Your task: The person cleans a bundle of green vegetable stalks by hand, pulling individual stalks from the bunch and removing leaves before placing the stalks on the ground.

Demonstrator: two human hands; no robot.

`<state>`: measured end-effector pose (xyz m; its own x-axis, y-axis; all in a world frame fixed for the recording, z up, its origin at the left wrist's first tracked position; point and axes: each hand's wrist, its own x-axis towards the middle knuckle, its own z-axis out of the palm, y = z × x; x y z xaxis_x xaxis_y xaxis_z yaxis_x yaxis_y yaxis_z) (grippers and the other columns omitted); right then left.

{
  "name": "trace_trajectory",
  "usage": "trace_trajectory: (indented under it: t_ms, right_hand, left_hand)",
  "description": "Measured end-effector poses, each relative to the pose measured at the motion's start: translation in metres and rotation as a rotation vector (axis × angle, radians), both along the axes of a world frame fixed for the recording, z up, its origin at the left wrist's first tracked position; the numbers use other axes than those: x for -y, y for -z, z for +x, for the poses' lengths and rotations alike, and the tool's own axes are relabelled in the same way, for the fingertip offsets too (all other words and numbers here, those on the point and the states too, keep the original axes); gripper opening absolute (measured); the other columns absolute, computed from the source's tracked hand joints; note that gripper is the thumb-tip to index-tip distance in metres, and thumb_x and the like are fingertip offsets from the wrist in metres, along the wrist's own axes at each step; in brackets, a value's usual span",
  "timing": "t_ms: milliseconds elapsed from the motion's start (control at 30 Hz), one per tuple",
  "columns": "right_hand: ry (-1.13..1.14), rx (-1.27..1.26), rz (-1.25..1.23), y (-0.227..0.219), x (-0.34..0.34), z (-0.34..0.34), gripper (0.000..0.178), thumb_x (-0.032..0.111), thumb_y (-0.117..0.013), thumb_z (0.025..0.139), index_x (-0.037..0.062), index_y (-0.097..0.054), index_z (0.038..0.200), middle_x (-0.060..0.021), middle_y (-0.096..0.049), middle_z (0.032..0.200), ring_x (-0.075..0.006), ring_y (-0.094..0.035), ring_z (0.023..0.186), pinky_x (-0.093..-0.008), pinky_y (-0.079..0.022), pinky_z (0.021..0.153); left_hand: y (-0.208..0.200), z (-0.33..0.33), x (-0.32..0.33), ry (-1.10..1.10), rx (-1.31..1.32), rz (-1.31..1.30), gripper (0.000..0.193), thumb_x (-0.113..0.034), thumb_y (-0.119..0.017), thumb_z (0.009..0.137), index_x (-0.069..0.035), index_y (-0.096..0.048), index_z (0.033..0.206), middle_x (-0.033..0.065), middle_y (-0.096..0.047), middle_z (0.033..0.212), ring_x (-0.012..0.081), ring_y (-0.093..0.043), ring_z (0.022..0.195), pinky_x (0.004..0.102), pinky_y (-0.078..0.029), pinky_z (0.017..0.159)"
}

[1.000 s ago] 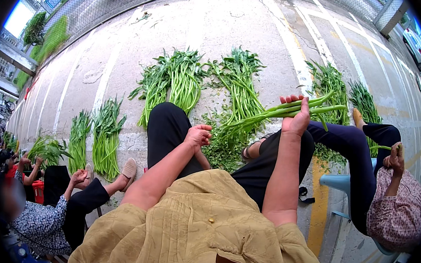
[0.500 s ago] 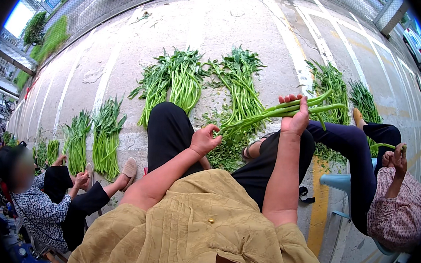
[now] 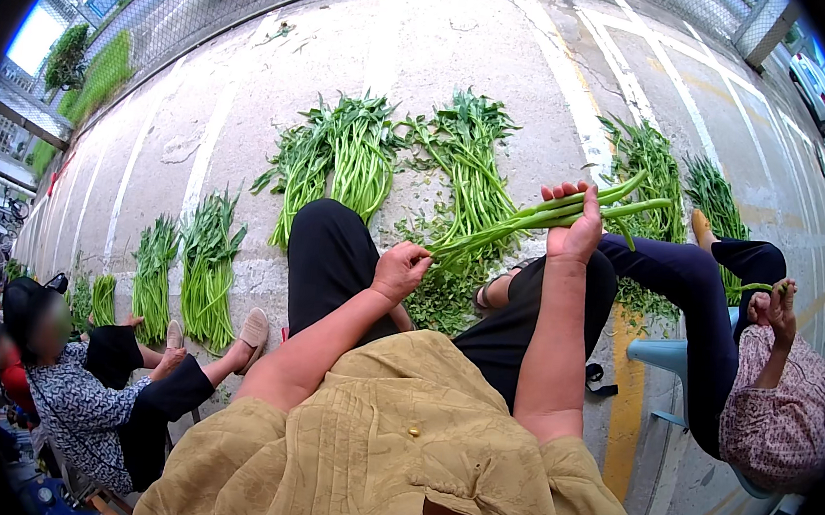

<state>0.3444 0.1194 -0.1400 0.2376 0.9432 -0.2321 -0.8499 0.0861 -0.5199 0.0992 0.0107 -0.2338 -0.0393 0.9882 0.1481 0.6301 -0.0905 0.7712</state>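
Observation:
Several long green water spinach stalks (image 3: 524, 220) lie across my right hand (image 3: 574, 225), whose fingers curl round them over my right knee. Their cut, thick ends stick out to the right, and the thinner ends run down to the left. There my left hand (image 3: 402, 270) is closed in a pinch at the thin ends, above the gap between my knees. Below, a loose pile of torn leaves (image 3: 443, 299) covers the ground. Past my knees lie two larger bunches of water spinach, one on the left (image 3: 362, 160) and one on the right (image 3: 470, 164).
A person (image 3: 91, 396) sits at the left by more bunches (image 3: 206, 279). Another person (image 3: 782, 408) sits close on my right on a light blue stool (image 3: 657, 354), holding a stalk. More greens (image 3: 650, 175) lie beyond. A wire fence (image 3: 188, 22) borders the paved ground.
Both my hands have shifted slightly left with the stalks still held. The person at the left has raised their head and moved their hands.

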Motion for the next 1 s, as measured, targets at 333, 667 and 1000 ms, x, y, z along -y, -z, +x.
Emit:
trace_trajectory:
  t_ms: [333, 667, 1000]
  right_hand:
    - [0.03, 0.019, -0.009, 0.0, -0.001, 0.003, 0.022, 0.027, -0.05, 0.089, 0.0046, -0.047, 0.091, -0.0105, -0.054, 0.076, -0.0237, -0.054, 0.069, -0.0478, -0.05, 0.072]
    - [0.069, -0.011, 0.013, 0.005, -0.005, 0.019, 0.022, 0.027, -0.05, 0.09, 0.0051, -0.048, 0.09, -0.0093, -0.053, 0.076, -0.0222, -0.053, 0.068, -0.0436, -0.049, 0.07]
    - [-0.136, -0.047, 0.109, -0.002, -0.001, 0.019, 0.021, 0.027, -0.049, 0.09, 0.0059, -0.052, 0.091, -0.0061, -0.053, 0.077, -0.0175, -0.05, 0.068, -0.0354, -0.046, 0.066]
  left_hand:
    - [0.019, -0.005, -0.002, -0.081, 0.432, -0.15, 0.007, -0.009, -0.064, 0.074, -0.003, -0.065, 0.077, 0.0008, -0.055, 0.061, 0.009, -0.051, 0.052, 0.0241, -0.04, 0.048]
    - [0.022, -0.019, -0.005, -0.349, 0.794, -0.334, 0.01, -0.011, -0.067, 0.075, -0.002, -0.065, 0.075, -0.001, -0.056, 0.056, 0.0048, -0.045, 0.042, 0.0202, -0.036, 0.039]
    - [-0.031, -0.011, -0.007, 0.092, 0.431, -0.221, 0.016, -0.01, -0.073, 0.07, -0.005, -0.059, 0.066, -0.0037, -0.055, 0.061, 0.0027, -0.046, 0.055, 0.0188, -0.037, 0.049]
